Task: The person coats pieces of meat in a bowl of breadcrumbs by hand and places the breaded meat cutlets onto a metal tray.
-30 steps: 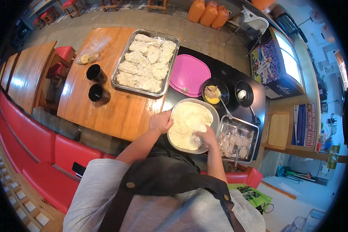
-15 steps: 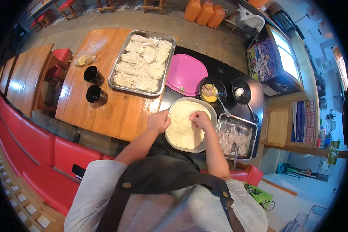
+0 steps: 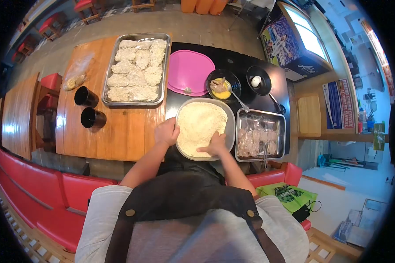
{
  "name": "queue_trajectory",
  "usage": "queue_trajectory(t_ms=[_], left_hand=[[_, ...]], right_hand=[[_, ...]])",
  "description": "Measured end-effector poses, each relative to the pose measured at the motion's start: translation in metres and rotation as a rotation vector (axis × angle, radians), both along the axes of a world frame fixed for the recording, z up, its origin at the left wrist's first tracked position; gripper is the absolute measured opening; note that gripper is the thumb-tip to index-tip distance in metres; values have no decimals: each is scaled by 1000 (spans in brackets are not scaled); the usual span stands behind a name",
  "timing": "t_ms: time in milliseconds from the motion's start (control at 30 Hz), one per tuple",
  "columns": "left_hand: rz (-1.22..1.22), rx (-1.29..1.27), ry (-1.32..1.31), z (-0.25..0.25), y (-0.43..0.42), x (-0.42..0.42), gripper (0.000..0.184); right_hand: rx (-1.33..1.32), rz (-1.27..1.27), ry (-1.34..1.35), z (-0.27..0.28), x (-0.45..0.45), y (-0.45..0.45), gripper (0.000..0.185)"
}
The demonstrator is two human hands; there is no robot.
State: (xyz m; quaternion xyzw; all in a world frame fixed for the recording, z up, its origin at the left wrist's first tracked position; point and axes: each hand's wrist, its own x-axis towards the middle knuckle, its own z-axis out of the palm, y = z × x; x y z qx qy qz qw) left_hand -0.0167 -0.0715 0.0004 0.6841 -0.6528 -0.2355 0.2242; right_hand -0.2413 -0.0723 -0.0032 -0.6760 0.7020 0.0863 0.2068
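A pale plastic tub of light breadcrumbs stands in front of me. My left hand is closed on its left rim. Against the crumbs at the near right side lies my right hand, thumb and fingers spread, with nothing visible in it. Beyond the tub, a black bowl contains yellow beaten egg, a meat piece and a spoon. To the right, a metal tray holds raw meat pieces and tongs.
A large metal tray of crumb-coated pieces sits at the back left. Two black cups and a plastic bag are left of it. A pink lid and a small black pan with a white egg lie farther back.
My right hand has gone from a pinch above the crumbs to spread fingers on them, nearer me. My left hand stays on the rim. The view has shifted, moving the table left in frame.
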Motion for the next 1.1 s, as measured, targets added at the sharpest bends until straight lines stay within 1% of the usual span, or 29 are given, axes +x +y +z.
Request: queue_trajectory(t_ms=[33, 67, 133, 167, 233, 267, 333, 367, 433, 467, 500, 533, 567, 600, 667, 700, 733, 767, 800, 833, 900, 933, 1000, 1033, 1100], left_hand=[[2, 1, -7, 0, -2, 1, 24], [1, -1, -6, 0, -3, 1, 24], [12, -16, 6, 0, -2, 0, 24], [13, -15, 10, -2, -1, 0, 24], [12, -21, -6, -3, -2, 0, 24], [9, -18, -5, -4, -1, 1, 24], [16, -22, -21, -4, -2, 0, 24], [17, -23, -20, -3, -2, 0, 24], [15, 8, -5, 5, -2, 1, 24], [20, 7, -8, 6, -2, 1, 24], [19, 25, -9, 6, -2, 2, 24], [19, 40, -9, 8, -2, 0, 23], [25, 32, -7, 9, -4, 0, 23], [18, 59, -25, 12, -3, 0, 24], [19, 76, -40, 15, -4, 0, 24], [17, 53, -26, 14, -4, 1, 24], [10, 38, -13, 13, -2, 1, 25], [10, 42, -12, 11, 0, 1, 25], [15, 49, -19, 10, 0, 1, 25], [20, 52, -27, 10, -1, 0, 25], [15, 46, -28, 9, -2, 1, 25], [11, 42, -29, 7, -2, 0, 25], [13, 42, -23, 6, -1, -1, 25], [16, 42, -21, 7, -1, 0, 25], [22, 13, -36, 9, -2, 0, 25]], right_hand=[[-66, -42, -77, -9, 6, 4, 92], [-68, -44, -76, -14, 1, 2, 92], [179, -242, -532, -6, -7, -9, 80], [181, -242, -528, 0, -11, -15, 80], [146, -272, -658, 20, -15, -28, 58], [148, -277, -656, 29, -14, -35, 58], [-48, -85, -631, 40, -14, -52, 35], [-49, -84, -631, 41, -10, -62, 35], [162, -241, -676, 34, -1, -77, 19], [163, -236, -678, 25, 6, -76, 19], [-7, -72, -677, 7, 10, -73, 12], [-178, 94, -667, 3, 13, -73, 8], [65, -42, -711, 2, 11, -80, 12], [61, -38, -712, 7, 9, -82, 12], [27, -57, -505, 19, 2, -84, 21], [-63, -107, -351, 23, -1, -81, 43], [-61, -103, -349, 11, -4, -75, 43], [-256, -45, -308, -4, -4, -65, 56], [-451, 14, -265, -8, 0, -59, 69], [-451, 14, -264, -11, 3, -57, 69], [-205, -184, -412, -11, 13, -54, 83], [-207, -183, -409, -6, 15, -55, 83], [-43, -195, -609, 7, 18, -61, 74], [-44, -194, -609, 20, 20, -63, 74], [-65, -52, -477, 43, 22, -65, 60]])
